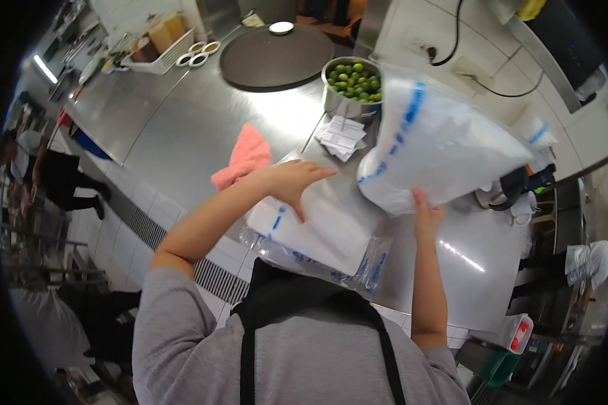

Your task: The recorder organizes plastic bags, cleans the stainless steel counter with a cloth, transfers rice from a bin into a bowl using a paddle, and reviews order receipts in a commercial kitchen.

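Note:
My right hand (428, 220) grips the lower edge of a translucent plastic bag (451, 136) with blue printing. This bag is raised and spread out above the right side of the steel table. Over a flat stack of similar plastic bags (329, 230), my left hand (299, 182) has its thumb and fingers apart and holds nothing; whether it touches the stack I cannot tell. Under the stack's near edge lies a clear printed plastic wrapper (309, 255). A crumpled pink cloth (245, 157) rests just beyond my left forearm.
A metal pot (349, 105) of green limes stands behind several paper slips (342, 136). Farther back are a round dark tray (276, 58), small sauce cups (198, 54) and a white basket (169, 55) of bottles. White mugs (524, 208) sit at right. Other people work on both sides.

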A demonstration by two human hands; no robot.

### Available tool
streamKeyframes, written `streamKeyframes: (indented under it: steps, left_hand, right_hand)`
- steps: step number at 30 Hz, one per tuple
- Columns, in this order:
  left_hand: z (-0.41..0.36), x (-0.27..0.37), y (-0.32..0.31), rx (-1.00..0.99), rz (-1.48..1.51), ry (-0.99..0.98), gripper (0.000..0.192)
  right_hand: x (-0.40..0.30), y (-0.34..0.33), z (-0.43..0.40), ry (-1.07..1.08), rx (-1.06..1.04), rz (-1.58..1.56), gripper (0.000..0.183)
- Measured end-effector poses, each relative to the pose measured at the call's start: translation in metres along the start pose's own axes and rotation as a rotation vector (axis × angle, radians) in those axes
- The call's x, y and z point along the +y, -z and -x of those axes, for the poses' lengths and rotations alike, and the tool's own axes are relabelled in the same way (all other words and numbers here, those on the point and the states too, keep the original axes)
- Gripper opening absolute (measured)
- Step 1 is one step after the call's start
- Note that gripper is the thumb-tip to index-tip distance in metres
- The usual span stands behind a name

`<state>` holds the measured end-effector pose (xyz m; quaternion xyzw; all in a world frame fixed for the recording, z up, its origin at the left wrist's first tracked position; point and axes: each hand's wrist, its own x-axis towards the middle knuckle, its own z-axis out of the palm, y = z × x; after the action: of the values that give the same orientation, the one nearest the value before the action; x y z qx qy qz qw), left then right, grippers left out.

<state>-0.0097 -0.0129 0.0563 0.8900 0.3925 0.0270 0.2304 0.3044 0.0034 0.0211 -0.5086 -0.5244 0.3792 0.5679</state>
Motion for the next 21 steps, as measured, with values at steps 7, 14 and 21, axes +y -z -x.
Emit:
streamKeyframes:
  steps: [7, 14, 21]
  left_hand:
    - [0.019, 0.0, -0.075, -0.049, -0.032, 0.079, 0.079]
    - [-0.116, 0.106, -0.14, 0.217, 0.093, -0.211, 0.05]
    - [-0.182, 0.143, -0.149, 0.396, -0.137, -0.224, 0.056]
  right_hand:
    - [-0.005, 0.008, 0.016, 0.058, 0.24, 0.016, 0.027]
    - [0.019, 0.083, -0.007, 0.015, 0.242, 0.24, 0.024]
    - [0.036, 0.126, -0.023, 0.119, 0.203, 0.198, 0.04]
